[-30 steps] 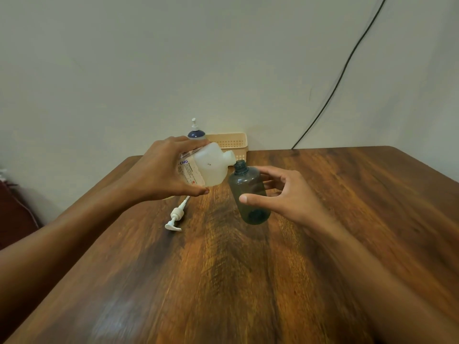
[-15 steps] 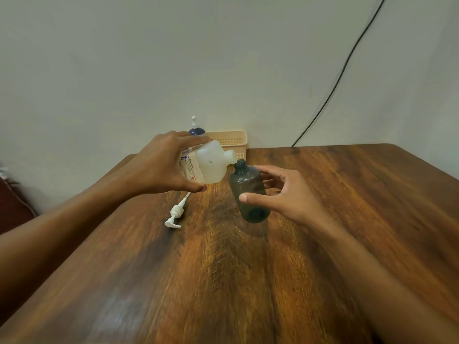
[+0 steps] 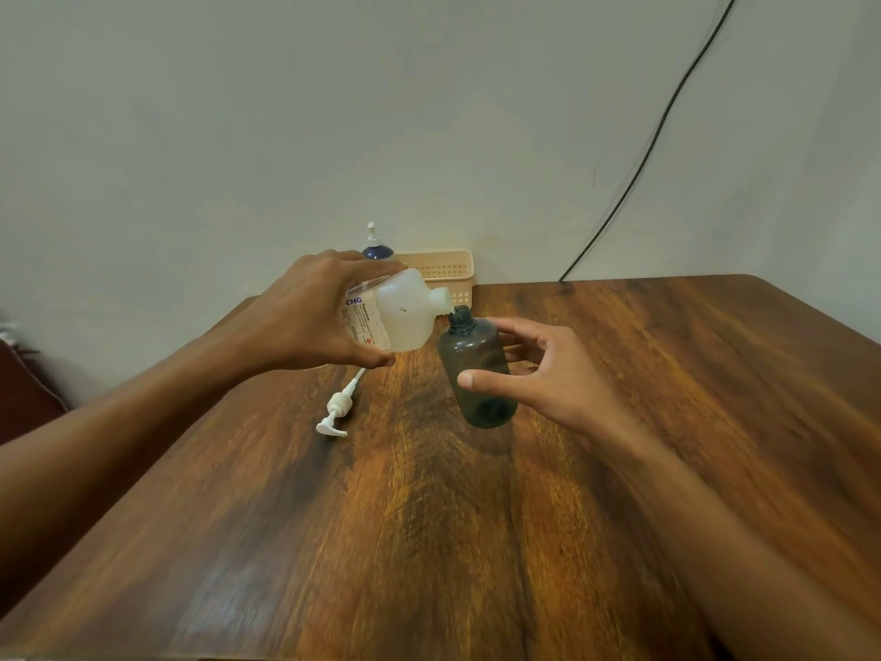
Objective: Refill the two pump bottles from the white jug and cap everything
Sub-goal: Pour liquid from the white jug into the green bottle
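Note:
My left hand [image 3: 310, 317] grips the white jug [image 3: 405, 312], tipped on its side with its uncapped spout right above the open neck of the smoky grey bottle [image 3: 476, 369]. My right hand [image 3: 558, 374] holds that grey bottle by its side, standing on the wooden table [image 3: 429, 541] and leaning slightly left. A white pump head [image 3: 339, 406] lies flat on the table to the left, below the jug. A dark blue pump bottle [image 3: 376, 245] with its white pump fitted stands at the back edge, partly hidden behind my left hand.
A beige slotted plastic basket [image 3: 445, 274] stands against the wall at the table's back edge, right of the blue bottle. A black cable [image 3: 643, 155] runs down the wall to the table's back. A dark red object [image 3: 24, 388] shows at the far left.
The jug has moved right and tipped further, bringing its spout from beside the grey bottle's neck to right over its opening. My right hand keeps its hold on the bottle.

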Motion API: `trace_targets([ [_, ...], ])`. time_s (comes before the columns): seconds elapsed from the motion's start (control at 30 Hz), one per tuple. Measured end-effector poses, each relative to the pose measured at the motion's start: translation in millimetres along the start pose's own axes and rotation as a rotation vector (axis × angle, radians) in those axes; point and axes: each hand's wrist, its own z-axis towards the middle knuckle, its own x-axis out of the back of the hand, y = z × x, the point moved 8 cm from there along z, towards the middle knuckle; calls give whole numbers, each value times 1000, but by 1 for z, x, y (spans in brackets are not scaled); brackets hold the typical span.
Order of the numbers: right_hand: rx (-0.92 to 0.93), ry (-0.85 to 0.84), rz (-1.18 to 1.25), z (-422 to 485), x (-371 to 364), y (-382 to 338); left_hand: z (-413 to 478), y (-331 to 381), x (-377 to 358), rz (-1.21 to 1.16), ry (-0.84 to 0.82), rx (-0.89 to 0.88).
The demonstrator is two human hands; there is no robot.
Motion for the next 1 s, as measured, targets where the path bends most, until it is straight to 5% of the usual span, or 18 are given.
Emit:
trace_targets([
  [1.0, 11, 15, 12, -3, 1, -4, 0, 4, 6, 20, 5, -25],
])
